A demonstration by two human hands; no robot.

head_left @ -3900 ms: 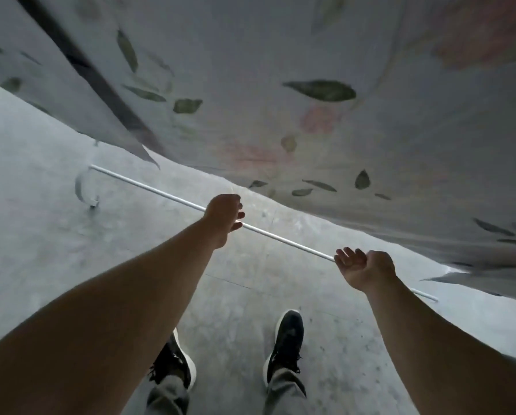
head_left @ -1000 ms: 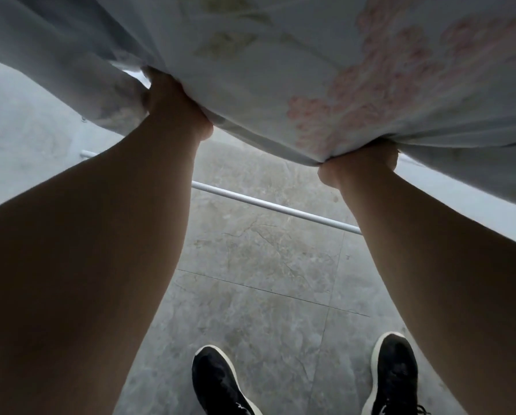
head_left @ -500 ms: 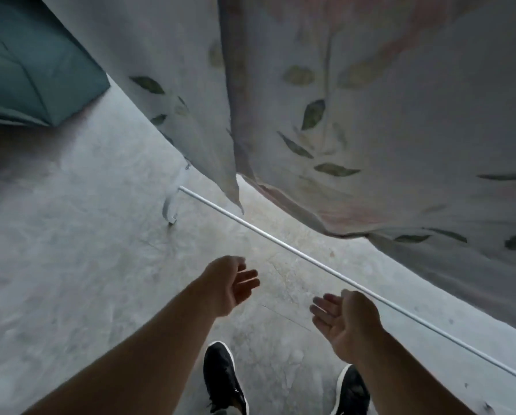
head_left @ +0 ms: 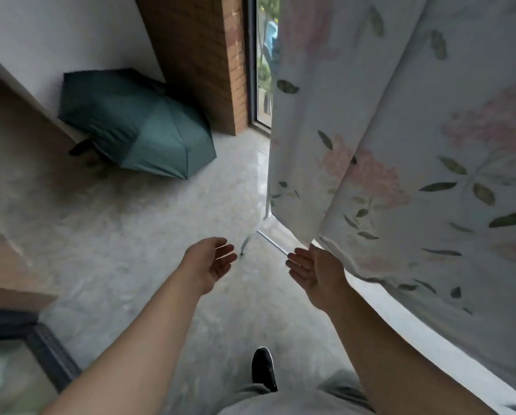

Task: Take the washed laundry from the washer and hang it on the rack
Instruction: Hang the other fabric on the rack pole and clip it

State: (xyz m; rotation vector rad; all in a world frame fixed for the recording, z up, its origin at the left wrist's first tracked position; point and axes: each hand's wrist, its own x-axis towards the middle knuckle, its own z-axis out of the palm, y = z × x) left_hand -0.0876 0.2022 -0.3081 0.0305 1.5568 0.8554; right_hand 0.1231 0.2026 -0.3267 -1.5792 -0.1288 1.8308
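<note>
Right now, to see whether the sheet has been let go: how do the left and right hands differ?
The left hand is over bare floor, well apart from the sheet. The right hand is just under the sheet's lower edge; I cannot tell whether it touches. The left hand's palm faces right, while the right hand's palm faces left. Both are open, with relaxed fingers, holding nothing.

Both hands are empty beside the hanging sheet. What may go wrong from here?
The rack's low bar lies ahead of the black shoe; a forward step may trip on it. The floral sheet hangs in overlapping folds, so it may dry slowly. The open umbrella on the floor may obstruct a leftward step.
</note>
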